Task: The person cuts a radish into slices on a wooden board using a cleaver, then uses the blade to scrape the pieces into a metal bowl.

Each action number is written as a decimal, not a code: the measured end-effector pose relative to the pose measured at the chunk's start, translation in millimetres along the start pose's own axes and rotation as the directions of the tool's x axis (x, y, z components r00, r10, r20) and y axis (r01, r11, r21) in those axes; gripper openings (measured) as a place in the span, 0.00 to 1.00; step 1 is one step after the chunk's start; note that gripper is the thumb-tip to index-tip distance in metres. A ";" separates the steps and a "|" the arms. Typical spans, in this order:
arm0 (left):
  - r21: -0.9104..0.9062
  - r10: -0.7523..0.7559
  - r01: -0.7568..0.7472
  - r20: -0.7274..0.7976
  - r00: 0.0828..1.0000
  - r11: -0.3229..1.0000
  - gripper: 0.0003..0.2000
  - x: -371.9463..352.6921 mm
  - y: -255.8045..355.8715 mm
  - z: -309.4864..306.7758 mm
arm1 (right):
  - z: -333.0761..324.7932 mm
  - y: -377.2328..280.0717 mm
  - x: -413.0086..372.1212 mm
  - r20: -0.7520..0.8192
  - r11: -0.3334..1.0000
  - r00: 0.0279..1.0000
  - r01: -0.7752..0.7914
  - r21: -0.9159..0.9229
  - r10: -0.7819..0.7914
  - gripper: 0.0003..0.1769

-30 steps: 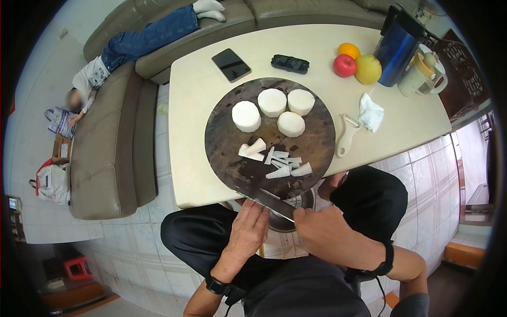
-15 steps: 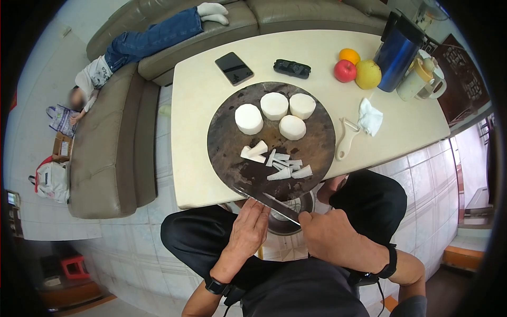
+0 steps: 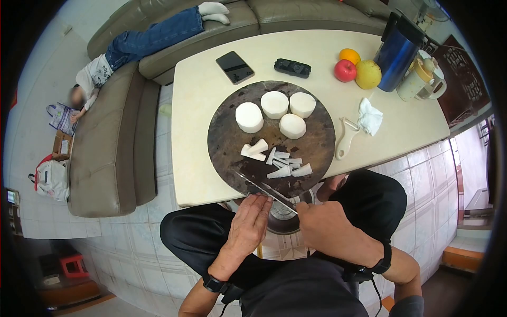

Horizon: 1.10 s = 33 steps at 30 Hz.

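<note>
A knife (image 3: 265, 188) is gripped by its handle in my right hand (image 3: 328, 232), its blade slanting over the near edge of the round dark chopping board (image 3: 224, 132). Close against the blade, my left hand (image 3: 248, 221) is closed, fingers pressed together at the board's edge; whatever lies under the fingertips is hidden. Beyond the blade lie thin white strips (image 3: 285, 165) and a few thicker white wedges (image 3: 255, 150). Several thick, peeled white rounds, perhaps radish, stand farther back, among them a left one (image 3: 249, 117) and a front one (image 3: 292, 127).
The cream table (image 3: 193, 158) also bears a phone (image 3: 235, 67), a black case (image 3: 292, 68), fruit (image 3: 345, 71), a blue jug (image 3: 400, 58), a peeler (image 3: 346, 139) and crumpled tissue (image 3: 371, 117). Below the board's edge sits a metal basin (image 3: 282, 224). A person lies on the sofa (image 3: 113, 137).
The knife has shifted forward, its tip now farther over the board. My right hand has moved slightly up and left with it; my left hand has crept slightly forward.
</note>
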State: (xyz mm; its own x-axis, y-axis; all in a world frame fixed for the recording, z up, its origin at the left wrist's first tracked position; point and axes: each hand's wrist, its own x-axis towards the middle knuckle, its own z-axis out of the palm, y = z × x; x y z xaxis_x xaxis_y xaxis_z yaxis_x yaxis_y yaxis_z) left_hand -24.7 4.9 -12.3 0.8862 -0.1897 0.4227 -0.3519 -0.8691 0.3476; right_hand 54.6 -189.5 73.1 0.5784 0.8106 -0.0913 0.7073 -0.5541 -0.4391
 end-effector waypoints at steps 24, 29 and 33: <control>-0.076 -0.051 0.044 -0.085 0.995 0.996 0.18 2.6 1.3 1.2 | 12.1 6.8 7.3 -0.099 0.995 0.995 0.003 0.099 0.007 0.06; -0.181 -0.128 0.104 -0.124 0.984 0.978 0.19 10.2 4.5 -4.2 | -4.9 10.2 -5.5 -0.059 0.985 0.990 -0.119 0.122 0.127 0.07; -0.036 -0.045 0.045 0.010 0.999 0.998 0.21 21.0 -5.3 -6.0 | 17.2 32.1 -12.1 -0.080 0.927 0.988 -0.094 0.362 0.131 0.12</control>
State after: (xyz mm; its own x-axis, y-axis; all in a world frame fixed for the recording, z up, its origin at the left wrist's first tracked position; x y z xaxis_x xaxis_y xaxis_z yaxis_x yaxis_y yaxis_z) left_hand -6.1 8.3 -0.3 0.9042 -0.1550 0.3980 -0.3220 -0.8596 0.3968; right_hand 63.3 -213.9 44.7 0.6968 0.7132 -0.0764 0.4543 -0.5212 -0.7225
